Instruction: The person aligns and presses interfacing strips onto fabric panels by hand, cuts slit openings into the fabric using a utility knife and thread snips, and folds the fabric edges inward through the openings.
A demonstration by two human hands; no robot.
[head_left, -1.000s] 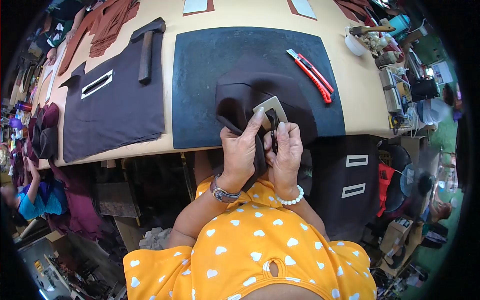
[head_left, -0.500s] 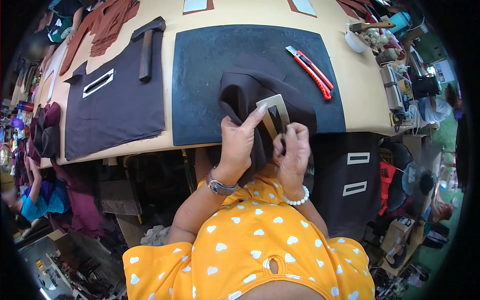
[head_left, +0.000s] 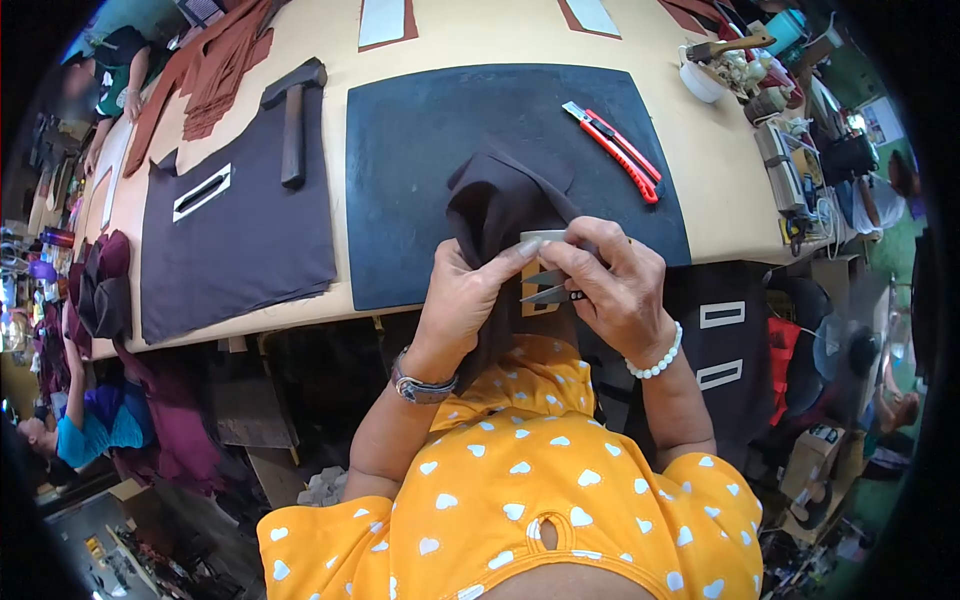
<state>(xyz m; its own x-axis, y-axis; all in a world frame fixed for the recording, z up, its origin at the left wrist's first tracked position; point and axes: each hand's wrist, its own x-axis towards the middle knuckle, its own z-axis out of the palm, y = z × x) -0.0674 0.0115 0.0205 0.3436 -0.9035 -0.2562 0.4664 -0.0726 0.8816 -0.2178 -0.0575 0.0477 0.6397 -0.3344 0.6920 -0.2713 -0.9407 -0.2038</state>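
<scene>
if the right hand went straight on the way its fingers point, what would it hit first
Probably the left hand, at its thumb, just past the fingertips of the right hand by the pale frame; depth is hard to judge from this view.

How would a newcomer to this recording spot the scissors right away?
Start with the pale table and its large dark mat. At the mat's near edge, the right hand holds the scissors, tips pointing left. Unlike the red cutter lying on the mat, they show two parted blades.
</scene>
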